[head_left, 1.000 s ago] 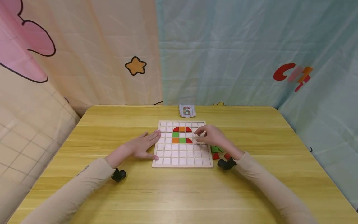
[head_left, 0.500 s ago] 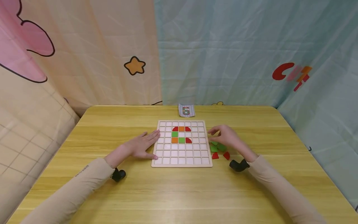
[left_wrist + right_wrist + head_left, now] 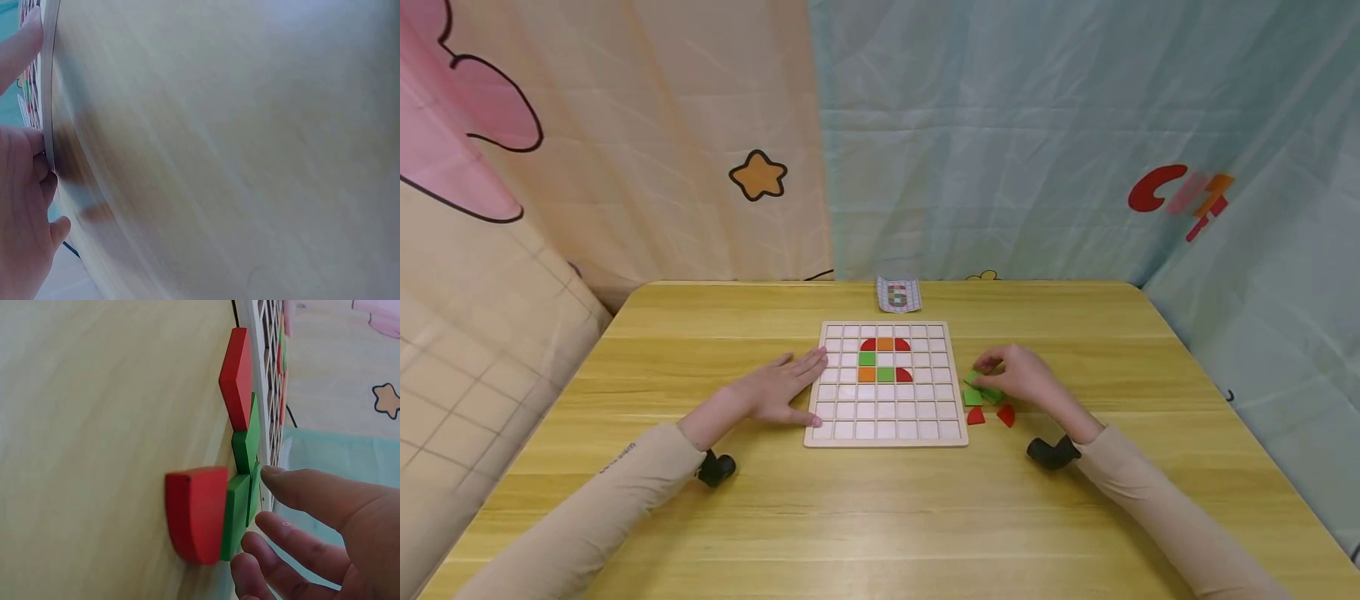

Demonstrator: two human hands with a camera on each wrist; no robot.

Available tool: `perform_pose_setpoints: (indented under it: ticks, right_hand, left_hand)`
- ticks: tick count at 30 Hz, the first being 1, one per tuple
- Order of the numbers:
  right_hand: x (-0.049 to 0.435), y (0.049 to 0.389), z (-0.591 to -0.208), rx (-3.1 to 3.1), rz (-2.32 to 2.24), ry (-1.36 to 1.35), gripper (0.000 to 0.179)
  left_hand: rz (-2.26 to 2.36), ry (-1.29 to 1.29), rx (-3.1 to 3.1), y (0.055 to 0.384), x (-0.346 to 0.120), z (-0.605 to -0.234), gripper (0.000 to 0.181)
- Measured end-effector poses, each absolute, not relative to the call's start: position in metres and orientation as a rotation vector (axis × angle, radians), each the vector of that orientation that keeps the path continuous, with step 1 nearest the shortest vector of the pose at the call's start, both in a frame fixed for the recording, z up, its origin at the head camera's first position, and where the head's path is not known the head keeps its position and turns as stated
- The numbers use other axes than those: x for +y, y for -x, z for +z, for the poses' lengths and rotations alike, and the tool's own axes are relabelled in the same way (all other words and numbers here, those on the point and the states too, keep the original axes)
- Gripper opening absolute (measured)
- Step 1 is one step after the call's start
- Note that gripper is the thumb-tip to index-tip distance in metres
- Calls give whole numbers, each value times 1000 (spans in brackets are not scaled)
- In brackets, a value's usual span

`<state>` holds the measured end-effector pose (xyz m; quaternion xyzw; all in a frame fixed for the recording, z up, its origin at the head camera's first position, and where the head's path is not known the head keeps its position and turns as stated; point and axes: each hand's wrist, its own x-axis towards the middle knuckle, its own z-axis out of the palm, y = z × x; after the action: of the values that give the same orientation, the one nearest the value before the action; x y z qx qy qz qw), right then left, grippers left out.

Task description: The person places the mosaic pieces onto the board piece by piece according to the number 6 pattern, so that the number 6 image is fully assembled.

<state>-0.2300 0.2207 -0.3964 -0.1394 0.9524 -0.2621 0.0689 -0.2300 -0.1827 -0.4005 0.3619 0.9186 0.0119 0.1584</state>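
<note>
A wooden grid board (image 3: 842, 439) lies on the table, with several red, orange and green tiles set in its upper middle cells. My left hand (image 3: 781, 387) rests on its left edge, fingers spread; in the left wrist view, fingers (image 3: 20, 50) reach over the rim. Right of the board lies a small cluster of green square tiles (image 3: 972, 397) and two red quarter-round tiles (image 3: 975, 416). My right hand (image 3: 1024, 372) is over the green ones. In the right wrist view its thumb and fingers are apart, tips at a green tile (image 3: 254, 497), not clearly gripping it.
Behind the board lies a small paper card (image 3: 898, 295) printed with a coloured grid pattern. Patterned curtains (image 3: 1015, 150) hang beyond the table (image 3: 880, 525). Each wrist carries a black camera (image 3: 1052, 452).
My right hand has moved right, from above the board's right side to the loose tiles, and lowered onto the green ones. My left hand has stayed on the board's edge.
</note>
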Motion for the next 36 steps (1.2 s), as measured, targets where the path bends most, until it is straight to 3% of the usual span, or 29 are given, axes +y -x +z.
perform_pose_setpoints:
  ticks: [27,36]
  right_hand:
    - [231,233,-398,2869,-725,412,36]
    - [230,233,-399,2915,-680,413,30]
  left_hand:
    - [33,-1026,2618,230,-184,-402,99]
    - [58,-1033,2621,229,-184,-402,99]
